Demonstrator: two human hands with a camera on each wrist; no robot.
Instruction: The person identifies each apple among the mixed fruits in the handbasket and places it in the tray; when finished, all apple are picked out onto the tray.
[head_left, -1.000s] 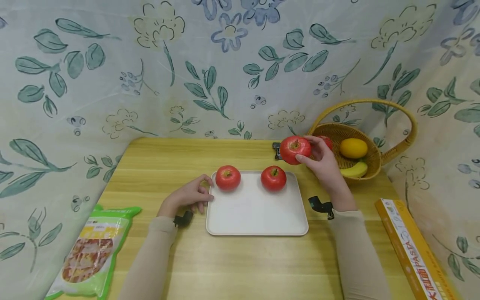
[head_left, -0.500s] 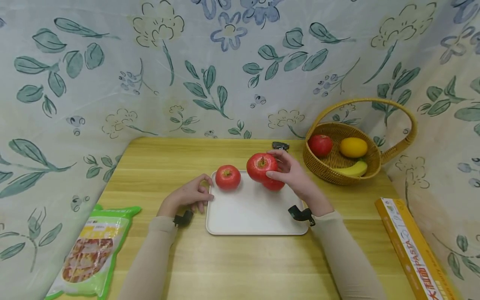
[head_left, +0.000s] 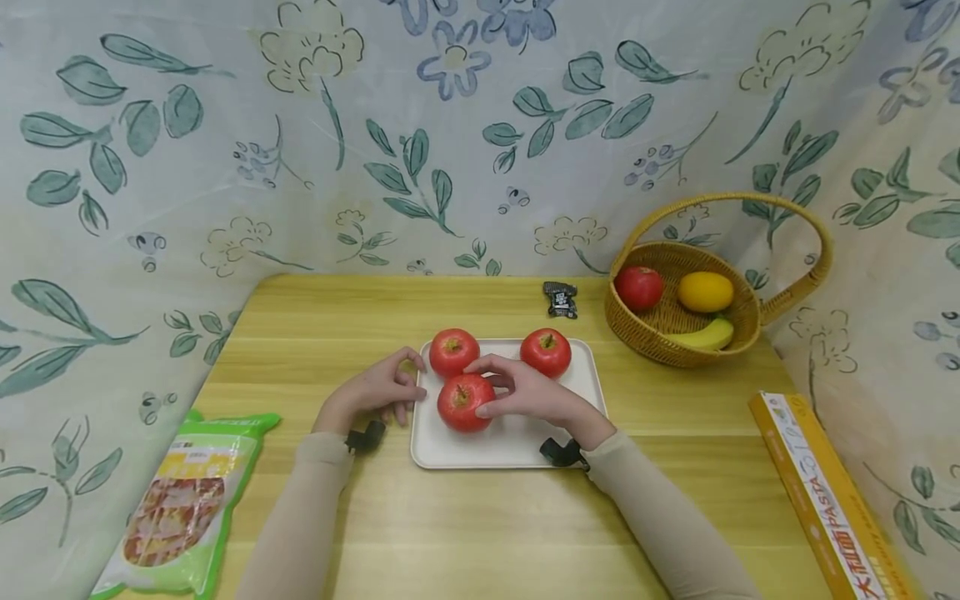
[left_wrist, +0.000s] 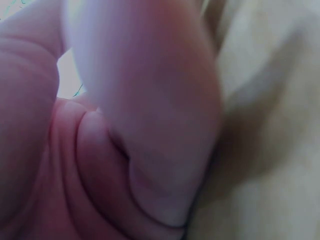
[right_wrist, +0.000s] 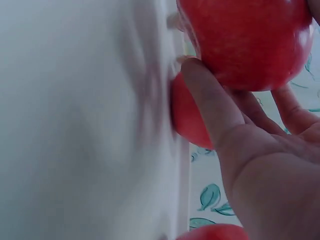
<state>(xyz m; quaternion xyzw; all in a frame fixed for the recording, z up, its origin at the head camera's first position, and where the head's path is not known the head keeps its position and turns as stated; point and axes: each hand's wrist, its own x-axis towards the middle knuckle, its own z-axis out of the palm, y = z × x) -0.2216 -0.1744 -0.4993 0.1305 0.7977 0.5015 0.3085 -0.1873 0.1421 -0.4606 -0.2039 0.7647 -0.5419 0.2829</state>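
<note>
A white rectangular tray (head_left: 517, 450) lies on the wooden table. My right hand (head_left: 525, 392) holds a red apple (head_left: 461, 407) over the tray's left half, thumb on its near side and fingers behind. In the right wrist view, this held apple (right_wrist: 245, 40) stands apart from the tray's surface. Two more red apples sit along the tray's far side, a left apple (head_left: 452, 350) and a right apple (head_left: 546, 352). My left hand (head_left: 375, 390) rests at the tray's left edge, fingers loosely bent, thumb tip at the rim. The left wrist view shows only blurred fingers and palm.
A wicker basket (head_left: 652, 346) at the back right holds an apple (head_left: 639, 288), a yellow fruit (head_left: 706, 292) and a banana (head_left: 705, 335). A small black packet (head_left: 561, 299) lies behind the tray. A green-edged food bag (head_left: 180, 500) lies left, a pasta box (head_left: 817, 492) right.
My right hand has carried the apple from beside the basket leftward and toward me, over the tray's left half. The black packet has come into full view. My left hand has stayed put.
</note>
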